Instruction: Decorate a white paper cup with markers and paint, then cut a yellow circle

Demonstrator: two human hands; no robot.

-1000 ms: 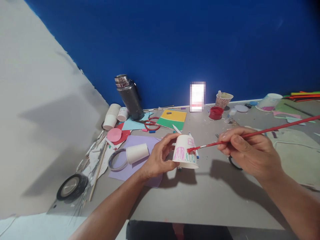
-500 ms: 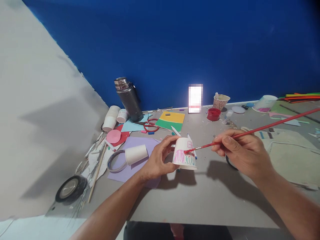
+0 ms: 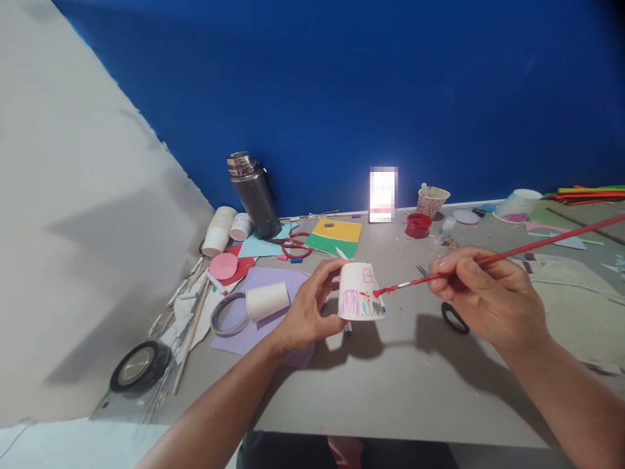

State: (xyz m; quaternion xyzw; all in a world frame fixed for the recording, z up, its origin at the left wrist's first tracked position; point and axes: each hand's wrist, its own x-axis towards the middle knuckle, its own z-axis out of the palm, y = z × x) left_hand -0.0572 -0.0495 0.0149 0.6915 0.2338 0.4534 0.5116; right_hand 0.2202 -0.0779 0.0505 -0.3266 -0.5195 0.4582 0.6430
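My left hand is closed around the left side of an upside-down white paper cup, held above the table. Pink, green and red marks cover the cup's lower part, with a pink window outline higher up. A long red paintbrush is pinched in my right hand. Its red-wet tip lies at the cup's right side, by the red marks; whether it touches is hard to tell. Behind the cup, partly hidden, is a white marker. Dark scissor handles show beside my right hand.
A dark flask, stacked paper cups and red scissors stand or lie at the back left. An open red paint pot is before a patterned cup. A tape roll lies near left, a lying cup on purple paper.
My right hand has shifted right, drawing the brush tip toward the cup's right side. The cup has tilted slightly, and more red strokes show on it.
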